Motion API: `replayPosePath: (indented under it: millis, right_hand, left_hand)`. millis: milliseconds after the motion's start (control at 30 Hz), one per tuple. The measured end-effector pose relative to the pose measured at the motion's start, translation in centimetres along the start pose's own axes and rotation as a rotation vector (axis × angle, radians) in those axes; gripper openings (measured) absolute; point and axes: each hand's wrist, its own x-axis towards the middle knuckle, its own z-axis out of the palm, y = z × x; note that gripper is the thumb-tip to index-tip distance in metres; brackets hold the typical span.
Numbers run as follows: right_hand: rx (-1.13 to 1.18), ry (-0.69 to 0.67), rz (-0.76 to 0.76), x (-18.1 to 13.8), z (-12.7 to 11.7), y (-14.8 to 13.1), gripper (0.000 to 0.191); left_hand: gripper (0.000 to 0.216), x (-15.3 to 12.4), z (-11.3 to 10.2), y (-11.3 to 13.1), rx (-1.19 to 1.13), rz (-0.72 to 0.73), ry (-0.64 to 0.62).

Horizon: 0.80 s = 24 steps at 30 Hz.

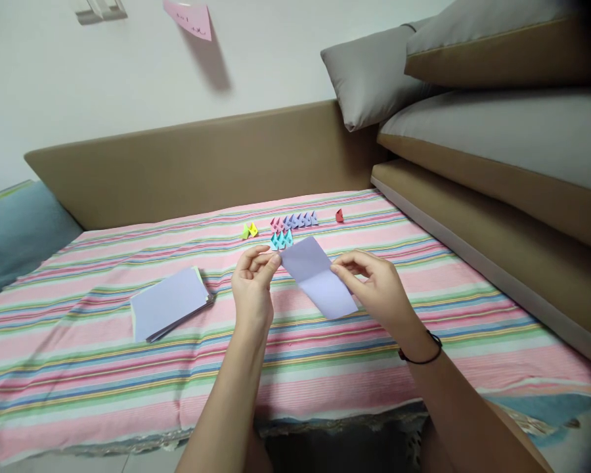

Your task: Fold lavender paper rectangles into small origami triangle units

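Note:
A sheet of lavender paper (pixel 320 279) with a crease across its middle is held up above the striped cloth. My left hand (pixel 254 272) pinches its upper left corner between thumb and fingers. On the other side, my right hand (pixel 372 279) grips the right edge near the crease. Beyond the sheet stand small folded paper pieces: a row of lavender ones (pixel 300 221) beside pink ones (pixel 276 225), blue ones (pixel 281 240) in front, yellow ones (pixel 249 230) to the left and a red one (pixel 339 215) to the right.
A stack of paper (pixel 170 305) lies left of my hands on the striped cloth (pixel 103 381). A brown backrest (pixel 201 167) runs along the wall. Grey and brown cushions (pixel 492 141) are piled at the right, and a blue-grey pillow (pixel 20 230) rests at the far left.

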Motion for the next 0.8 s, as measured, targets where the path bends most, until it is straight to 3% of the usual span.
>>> replayPosePath:
  millis: [167, 333, 567, 800]
  right_hand:
    - [0.296, -0.059, 0.303, -0.1, 0.6, 0.9, 0.019]
    - [0.435, 0.036, 0.438, 0.1, 0.9, 1.6, 0.029]
    - [0.453, 0.080, 0.443, 0.2, 1.0, 1.6, 0.030]
    - [0.420, 0.103, 0.391, 0.1, 0.9, 1.8, 0.027]
  left_hand:
    - [0.033, -0.1, 0.2, -0.2, 0.052, -0.218, -0.041]
    - [0.034, -0.8, 0.4, -0.8, 0.315, -0.472, -0.246]
    - [0.033, -0.9, 0.4, -1.6, 0.414, -0.352, -0.238]
    - [0.029, -1.1, 0.6, -1.2, 0.405, -0.407, -0.309]
